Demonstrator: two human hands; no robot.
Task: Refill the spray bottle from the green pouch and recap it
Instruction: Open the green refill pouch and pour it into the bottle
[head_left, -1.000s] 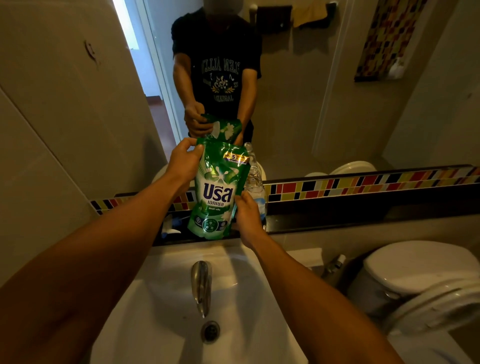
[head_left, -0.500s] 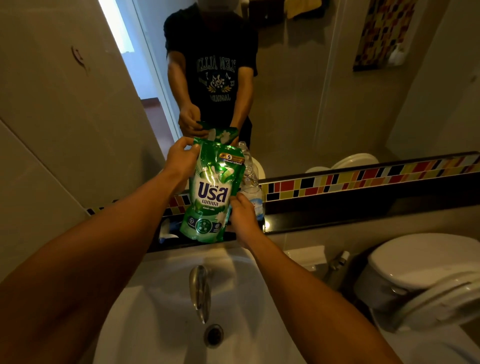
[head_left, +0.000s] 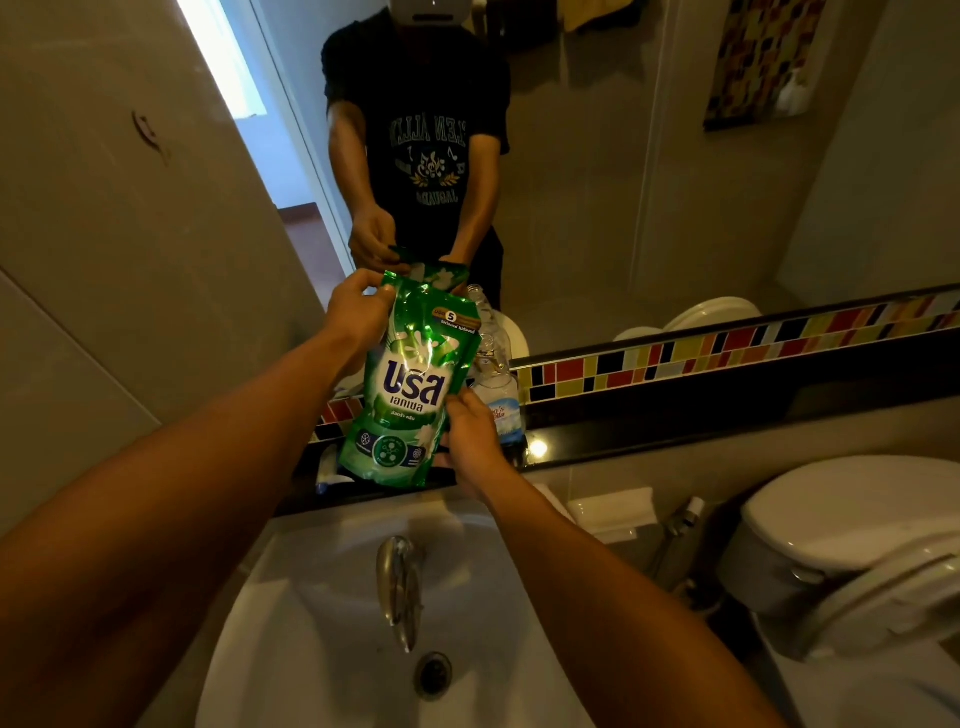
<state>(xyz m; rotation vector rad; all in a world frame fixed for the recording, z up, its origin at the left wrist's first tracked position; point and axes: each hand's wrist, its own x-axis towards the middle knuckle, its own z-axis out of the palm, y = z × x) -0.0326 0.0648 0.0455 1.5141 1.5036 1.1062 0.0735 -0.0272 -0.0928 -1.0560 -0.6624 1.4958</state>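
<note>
Green glossy plastic pouch (head_left: 410, 384) hangs mid-frame: left hand (head_left: 358, 314) pinches its top corner, right hand (head_left: 467, 431) grips its lower edge beside a clear plastic bottle (head_left: 496, 374).

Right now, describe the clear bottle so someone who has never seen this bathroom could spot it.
Above the white sink runs a dark ledge under the mirror. The clear bottle stands there, just right of the green pouch. It alone is see-through, uncapped, with a pale blue label.
</note>
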